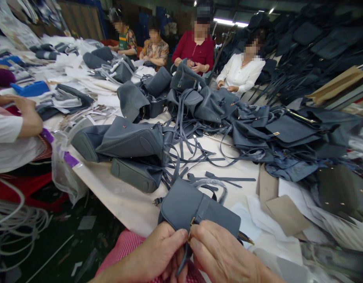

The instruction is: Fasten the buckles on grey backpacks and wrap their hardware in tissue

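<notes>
At the white table (243,169), a blue bag (181,204) lies just past the left hand (165,240) and right hand (215,245), fingers pinched tight on its strap (184,261).

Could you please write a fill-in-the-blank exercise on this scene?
The left hand and right hand meet at the front of a blue-grey ____.
Across the table, the rightmost person wears a ____ top.
The strips on the table's left edge are ____.
The pale coils lie at the picture's lower ____.
Words: bag, white, purple, left.
</notes>
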`<state>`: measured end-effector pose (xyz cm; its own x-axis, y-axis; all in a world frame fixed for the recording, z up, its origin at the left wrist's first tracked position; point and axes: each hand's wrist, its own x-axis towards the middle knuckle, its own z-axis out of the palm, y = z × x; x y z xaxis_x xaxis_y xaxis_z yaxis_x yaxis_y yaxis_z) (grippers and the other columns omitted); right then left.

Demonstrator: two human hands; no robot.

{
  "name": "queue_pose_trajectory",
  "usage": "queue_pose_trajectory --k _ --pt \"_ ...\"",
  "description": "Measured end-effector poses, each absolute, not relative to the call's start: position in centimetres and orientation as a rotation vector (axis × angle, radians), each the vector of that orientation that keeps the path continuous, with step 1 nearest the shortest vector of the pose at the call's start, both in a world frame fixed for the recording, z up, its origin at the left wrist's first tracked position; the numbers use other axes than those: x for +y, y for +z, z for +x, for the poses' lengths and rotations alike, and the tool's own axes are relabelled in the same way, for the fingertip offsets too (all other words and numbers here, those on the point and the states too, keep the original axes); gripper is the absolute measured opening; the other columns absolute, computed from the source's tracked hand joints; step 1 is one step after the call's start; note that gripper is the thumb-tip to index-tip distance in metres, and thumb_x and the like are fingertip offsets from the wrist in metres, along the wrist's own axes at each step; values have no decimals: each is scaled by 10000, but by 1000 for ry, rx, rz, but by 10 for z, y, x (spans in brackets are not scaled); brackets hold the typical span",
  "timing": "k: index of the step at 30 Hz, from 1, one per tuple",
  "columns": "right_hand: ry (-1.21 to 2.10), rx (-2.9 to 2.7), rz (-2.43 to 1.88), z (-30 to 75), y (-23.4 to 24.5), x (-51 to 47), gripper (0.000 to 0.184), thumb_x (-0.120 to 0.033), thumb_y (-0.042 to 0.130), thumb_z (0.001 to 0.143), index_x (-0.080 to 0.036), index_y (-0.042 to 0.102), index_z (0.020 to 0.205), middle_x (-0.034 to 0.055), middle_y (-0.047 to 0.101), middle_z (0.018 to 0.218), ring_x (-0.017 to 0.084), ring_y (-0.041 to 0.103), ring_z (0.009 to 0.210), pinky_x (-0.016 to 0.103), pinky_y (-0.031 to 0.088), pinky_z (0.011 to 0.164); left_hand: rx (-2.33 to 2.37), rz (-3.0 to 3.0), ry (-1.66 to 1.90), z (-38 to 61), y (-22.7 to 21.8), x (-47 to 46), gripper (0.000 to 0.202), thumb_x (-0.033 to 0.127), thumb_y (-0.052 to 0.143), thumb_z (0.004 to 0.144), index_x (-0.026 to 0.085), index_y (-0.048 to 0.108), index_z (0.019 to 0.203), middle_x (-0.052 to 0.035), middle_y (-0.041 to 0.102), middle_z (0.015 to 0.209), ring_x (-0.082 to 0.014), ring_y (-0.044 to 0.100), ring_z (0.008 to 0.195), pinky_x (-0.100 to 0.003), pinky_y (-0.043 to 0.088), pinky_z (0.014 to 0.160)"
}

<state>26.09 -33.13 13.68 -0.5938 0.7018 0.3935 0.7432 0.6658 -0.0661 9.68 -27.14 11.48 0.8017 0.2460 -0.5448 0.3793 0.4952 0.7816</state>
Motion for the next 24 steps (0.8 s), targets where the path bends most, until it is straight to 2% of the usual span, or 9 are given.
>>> queue_pose_trajectory --k 4,8,12,16,20,24 --pt "-119 -2661 -1072 260 141 -328 381 -141 269 984 -161 592 783 64 605 697 158 517 551 288 410 518 653 1042 -67 96 110 -272 757 728 225 811 166 519 398 -37 500 402 -80 407 299 -212 214 312" --pt "87 -2891 -1098 257 150 -321 319 -193 319 985 -175 562 779 40 603 694 153 520 490 296 301 403 682 999 -35 95 114 -271 709 699 290 820 158 536 435 -29 513 414 -79 423 313 -206 225 315" --pt "332 -2935 -1168 258 157 -314 193 -220 412 972 -184 526 821 22 614 741 137 522 490 292 234 400 687 1006 -25 94 118 -272 728 709 261 818 159 525 420 -28 512 410 -72 402 304 -205 221 320" --pt "512 -2831 -1224 261 157 -314 65 -131 486 891 -191 491 867 18 620 782 136 530 540 289 264 443 662 958 -30 93 113 -272 671 686 288 808 156 556 497 -29 561 447 -75 413 301 -204 229 321" --pt "712 -2626 -1155 270 156 -320 178 -70 437 850 -215 468 950 8 628 850 126 563 654 241 358 521 738 953 64 90 108 -271 657 640 279 821 168 515 431 -13 487 379 -75 384 306 -212 210 343" --pt "645 -2365 -1446 291 153 -323 184 -71 369 877 -217 457 946 -19 580 730 123 516 579 237 368 514 736 1007 -6 89 110 -271 716 679 250 821 160 526 412 -47 520 417 -85 403 316 -223 262 370"
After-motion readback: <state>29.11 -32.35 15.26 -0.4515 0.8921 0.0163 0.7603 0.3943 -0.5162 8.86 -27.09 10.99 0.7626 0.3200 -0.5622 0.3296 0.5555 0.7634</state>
